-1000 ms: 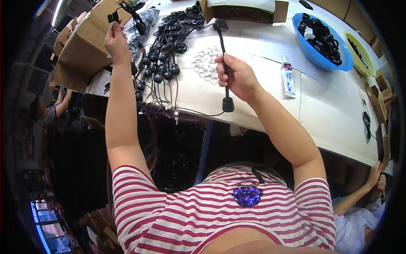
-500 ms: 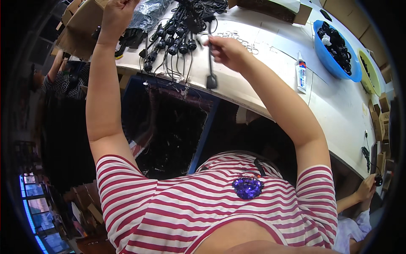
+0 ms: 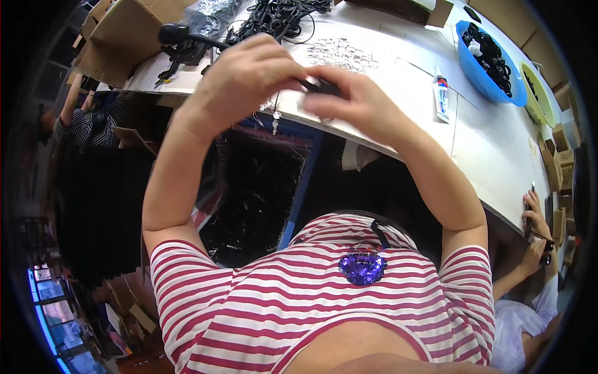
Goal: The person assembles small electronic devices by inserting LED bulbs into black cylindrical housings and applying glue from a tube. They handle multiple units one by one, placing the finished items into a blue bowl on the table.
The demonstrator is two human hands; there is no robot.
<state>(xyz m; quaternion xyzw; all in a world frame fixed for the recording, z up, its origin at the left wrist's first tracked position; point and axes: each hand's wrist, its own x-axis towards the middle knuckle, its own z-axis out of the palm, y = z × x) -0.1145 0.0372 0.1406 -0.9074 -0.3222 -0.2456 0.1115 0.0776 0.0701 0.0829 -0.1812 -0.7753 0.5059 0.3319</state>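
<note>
1. R hand point(image 3: 361, 103), approx 12:30: thumb & fingers closed around a black end piece point(image 3: 327, 88). Blurry, so can't call the exact grip.
2. L hand point(image 3: 246, 78), approx 11: fingers curled in, looks like they're holding a black lead point(image 3: 208, 42); its round head point(image 3: 172, 33) pokes out toward 10:30. Can't tell if it's 1 pc w/ the R-hand bit.
3. Handling, imo: prob light, cord bendy, head stiff & a bit slick, not v. fragile. Grab it at the head or the end pc; mid-cord would flop.
4. Table point(image 3: 486, 156): flat, white. Clear rings point(image 3: 346, 51) strewn at 12:30, white tube point(image 3: 441, 96) at 2.
5. Further back: tangled black cables point(image 3: 274, 19) at 12, plastic bag point(image 3: 208, 19) at 11, blue bowl point(image 3: 470, 68) of black parts at 2, yellow-green bowl point(image 3: 543, 112) just beside it.
6. Room: open carton point(image 3: 128, 37) at 10, co-worker's hand point(image 3: 534, 212) by the table edge at 3, another person point(image 3: 93, 124) at 9:30.
</note>
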